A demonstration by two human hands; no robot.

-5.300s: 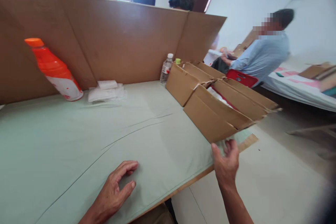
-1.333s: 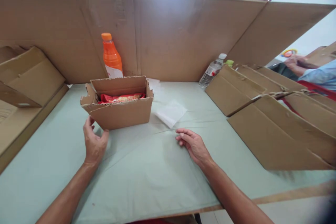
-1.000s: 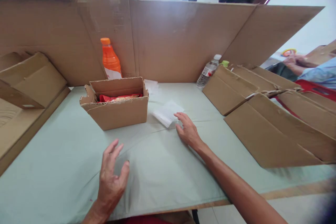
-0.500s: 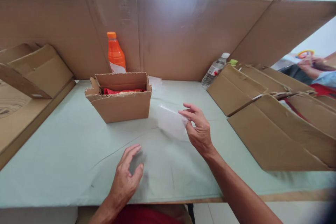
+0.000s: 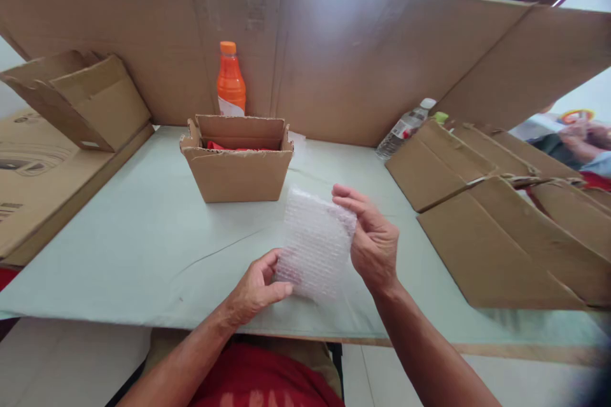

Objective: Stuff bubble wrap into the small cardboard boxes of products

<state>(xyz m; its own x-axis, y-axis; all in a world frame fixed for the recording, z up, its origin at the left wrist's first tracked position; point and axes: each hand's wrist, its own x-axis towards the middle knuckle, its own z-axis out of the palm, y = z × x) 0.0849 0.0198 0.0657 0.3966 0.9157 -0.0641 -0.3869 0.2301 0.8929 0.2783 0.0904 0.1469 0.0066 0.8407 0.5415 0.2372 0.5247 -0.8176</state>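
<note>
- A table covered in pale green cloth stands against a tall screen of brown cardboard sheets, and a bright doorway shows above the screen
- A small translucent bubble-wrap pouch is held up just above the table's near edge, between both hands
- The left hand pinches the pouch's lower left corner between thumb and curled fingers
- The right hand grips the pouch's right edge, fingers pressed along its upper side
- Just behind the pouch sits a small open corrugated cardboard box with red packets inside, resting on the cloth
- Behind that box an orange plastic drink bottle stands upright against the screen
- To the right lie larger open brown cartons, with a clear water bottle leaning beside them
- Likely risk: the thin pouch is held only at its edges, so a loose pinch could let it slip onto the cloth, or a hard pull could tear it
</note>
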